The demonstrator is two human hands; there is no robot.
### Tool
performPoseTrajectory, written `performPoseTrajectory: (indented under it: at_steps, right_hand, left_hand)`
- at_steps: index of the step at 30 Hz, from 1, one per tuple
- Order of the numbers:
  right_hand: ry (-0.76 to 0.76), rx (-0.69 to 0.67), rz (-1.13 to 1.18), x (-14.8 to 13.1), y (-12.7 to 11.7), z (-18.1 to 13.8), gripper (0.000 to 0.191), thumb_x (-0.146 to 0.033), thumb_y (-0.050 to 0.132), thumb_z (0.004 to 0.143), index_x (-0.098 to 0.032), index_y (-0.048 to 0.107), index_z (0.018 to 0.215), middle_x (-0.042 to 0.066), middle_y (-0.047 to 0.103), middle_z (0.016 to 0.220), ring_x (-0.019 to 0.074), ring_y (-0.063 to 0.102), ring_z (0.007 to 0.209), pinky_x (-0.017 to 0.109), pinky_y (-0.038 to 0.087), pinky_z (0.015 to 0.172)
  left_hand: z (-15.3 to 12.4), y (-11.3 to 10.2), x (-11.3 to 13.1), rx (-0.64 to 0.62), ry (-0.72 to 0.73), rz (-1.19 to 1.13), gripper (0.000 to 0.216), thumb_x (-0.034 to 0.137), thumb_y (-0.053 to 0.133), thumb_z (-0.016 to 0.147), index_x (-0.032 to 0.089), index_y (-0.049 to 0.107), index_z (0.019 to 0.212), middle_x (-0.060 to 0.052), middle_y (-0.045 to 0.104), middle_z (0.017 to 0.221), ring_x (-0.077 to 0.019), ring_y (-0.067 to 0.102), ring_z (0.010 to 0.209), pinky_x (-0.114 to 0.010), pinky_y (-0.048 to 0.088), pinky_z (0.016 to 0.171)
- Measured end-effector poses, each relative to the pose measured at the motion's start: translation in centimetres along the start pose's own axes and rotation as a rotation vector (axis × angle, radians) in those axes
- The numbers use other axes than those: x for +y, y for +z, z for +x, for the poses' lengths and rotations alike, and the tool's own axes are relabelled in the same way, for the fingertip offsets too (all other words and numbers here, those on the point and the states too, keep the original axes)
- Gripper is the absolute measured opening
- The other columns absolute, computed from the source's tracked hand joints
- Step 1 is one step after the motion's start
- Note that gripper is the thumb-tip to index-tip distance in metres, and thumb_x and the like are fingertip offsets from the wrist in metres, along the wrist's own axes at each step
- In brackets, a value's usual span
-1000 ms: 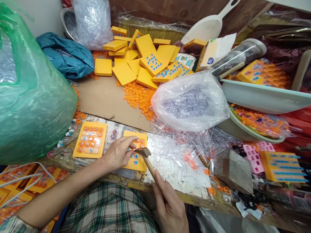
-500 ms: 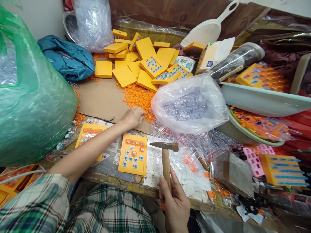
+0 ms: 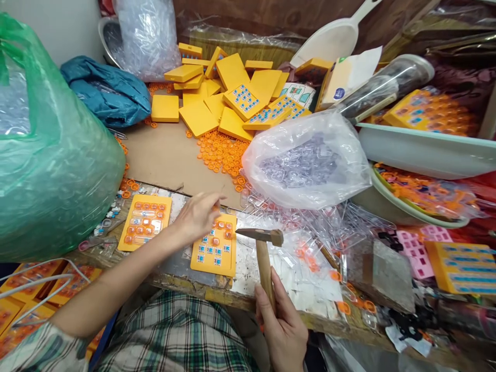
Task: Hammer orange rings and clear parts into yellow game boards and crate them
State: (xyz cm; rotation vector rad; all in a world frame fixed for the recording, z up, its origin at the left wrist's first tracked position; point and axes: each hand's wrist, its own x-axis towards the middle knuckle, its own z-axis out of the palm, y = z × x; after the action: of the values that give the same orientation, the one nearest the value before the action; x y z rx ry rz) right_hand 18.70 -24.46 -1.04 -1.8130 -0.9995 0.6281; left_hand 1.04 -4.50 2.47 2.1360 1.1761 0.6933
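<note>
My right hand (image 3: 281,323) is wrapped round the wooden handle of a hammer (image 3: 264,266), whose metal head points left beside a yellow plate. Over the upper left corner of that yellow plate (image 3: 213,253), my left hand (image 3: 197,217) has its fingers bent together; whatever they pinch is hidden. Orange caps (image 3: 216,241) sit on the plate's upper part, and small blue-and-white pieces fill spots lower down. Left of it lies a second yellow plate (image 3: 145,222), with orange caps and clear pieces on it. Loose orange caps (image 3: 220,150) are heaped on the cardboard behind.
A white bag of clear plastic clips (image 3: 306,155) stands right of the orange heap. Yellow blocks (image 3: 199,119) are piled at the back. A large green bag (image 3: 65,175) bulges on the left. Clear clips, a grey block (image 3: 391,274) and basins crowd the right.
My left hand has drawn back from the orange cap heap, down and left, to above the yellow plate. The right hand still grips the hammer, nearly in place.
</note>
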Motion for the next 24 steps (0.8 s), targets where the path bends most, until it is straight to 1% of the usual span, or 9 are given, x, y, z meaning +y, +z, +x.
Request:
performPoseTrajectory:
  at_steps: [2, 4, 6, 8, 13, 14, 17, 19, 24]
  right_hand:
    - [-0.181, -0.047, -0.044, 0.0, -0.1, -0.1, 0.041, -0.027, 0.065, 0.082, -0.025, 0.062, 0.123, 0.005, 0.071, 0.108, 0.0205, 0.070, 0.081, 0.032, 0.059, 0.071]
    - [-0.348, -0.110, -0.069, -0.3, -0.1, -0.1, 0.046, -0.018, 0.063, 0.083, -0.028, 0.058, 0.128, 0.004, 0.068, 0.116, 0.0216, 0.069, 0.094, 0.034, 0.057, 0.082]
    - [-0.468, -0.172, -0.092, -0.8, -0.1, -0.2, 0.053, -0.011, 0.060, 0.084, -0.030, 0.052, 0.133, 0.003, 0.069, 0.115, 0.0195, 0.068, 0.094, 0.031, 0.057, 0.080]
    - [-0.535, -0.228, -0.122, -1.3, -0.1, -0.2, 0.057, -0.008, 0.057, 0.085, -0.030, 0.048, 0.136, 0.004, 0.070, 0.109, 0.0179, 0.068, 0.089, 0.027, 0.057, 0.074]
    - [-0.524, -0.417, -0.235, -2.5, -0.3, -0.4, 0.059, -0.007, 0.052, 0.088, -0.029, 0.040, 0.142, 0.004, 0.068, 0.089, 0.0146, 0.065, 0.074, 0.024, 0.054, 0.065]
    - [-0.521, -0.426, -0.237, -2.7, -0.4, -0.4, 0.059, -0.007, 0.052, 0.088, -0.029, 0.039, 0.142, 0.004, 0.067, 0.089, 0.0144, 0.065, 0.074, 0.024, 0.053, 0.065]
    - [-0.552, -0.341, -0.202, -3.1, -0.6, -0.6, 0.062, -0.005, 0.052, 0.088, -0.030, 0.038, 0.143, 0.005, 0.066, 0.096, 0.0147, 0.065, 0.080, 0.025, 0.053, 0.069]
    - [-0.577, -0.325, -0.201, -3.1, -0.6, -0.6, 0.063, -0.004, 0.051, 0.088, -0.031, 0.038, 0.143, 0.005, 0.065, 0.096, 0.0137, 0.064, 0.080, 0.024, 0.052, 0.069]
    - [-0.497, -0.453, -0.290, -2.5, -0.4, -0.6, 0.057, -0.008, 0.049, 0.090, -0.028, 0.040, 0.142, 0.002, 0.062, 0.078, 0.0108, 0.059, 0.063, 0.021, 0.050, 0.057]
  left_hand:
    - [-3.6, -0.5, 0.6, 0.026, 0.036, -0.081, 0.035, 0.015, 0.056, 0.084, 0.018, 0.054, 0.118, -0.005, 0.068, 0.096, -0.0175, 0.063, 0.088, -0.034, 0.053, 0.082]
    - [-6.3, -0.4, 0.7, 0.032, 0.044, -0.117, 0.036, 0.016, 0.055, 0.086, 0.019, 0.051, 0.122, -0.005, 0.067, 0.096, -0.0168, 0.064, 0.088, -0.033, 0.054, 0.083]
    - [-7.9, 0.2, 0.4, 0.028, 0.050, -0.118, 0.039, 0.015, 0.053, 0.087, 0.019, 0.049, 0.125, -0.005, 0.068, 0.096, -0.0172, 0.065, 0.089, -0.034, 0.054, 0.083]
    - [-8.6, 0.9, -0.1, 0.023, 0.056, -0.124, 0.043, 0.015, 0.053, 0.087, 0.020, 0.046, 0.129, -0.006, 0.068, 0.098, -0.0178, 0.065, 0.091, -0.034, 0.055, 0.084]
    - [-9.0, 1.7, -0.6, 0.071, 0.004, -0.175, 0.051, 0.014, 0.052, 0.086, 0.022, 0.040, 0.136, -0.006, 0.069, 0.101, -0.0177, 0.066, 0.091, -0.036, 0.056, 0.086]
    - [-9.1, 1.7, -0.6, 0.084, -0.003, -0.179, 0.051, 0.014, 0.052, 0.086, 0.022, 0.041, 0.135, -0.006, 0.069, 0.100, -0.0178, 0.066, 0.091, -0.036, 0.056, 0.085]
    - [-9.1, 1.8, -0.7, 0.119, -0.015, -0.186, 0.051, 0.016, 0.055, 0.085, 0.023, 0.043, 0.134, -0.005, 0.069, 0.095, -0.0179, 0.065, 0.088, -0.036, 0.057, 0.082]
    - [-9.1, 2.1, -0.8, 0.139, -0.044, -0.210, 0.051, 0.016, 0.057, 0.083, 0.023, 0.045, 0.133, -0.005, 0.070, 0.094, -0.0173, 0.065, 0.086, -0.034, 0.057, 0.079]
    - [-9.6, 2.6, -1.0, 0.166, -0.155, -0.312, 0.047, 0.018, 0.060, 0.082, 0.021, 0.050, 0.127, -0.004, 0.071, 0.091, -0.0151, 0.066, 0.082, -0.030, 0.058, 0.077]
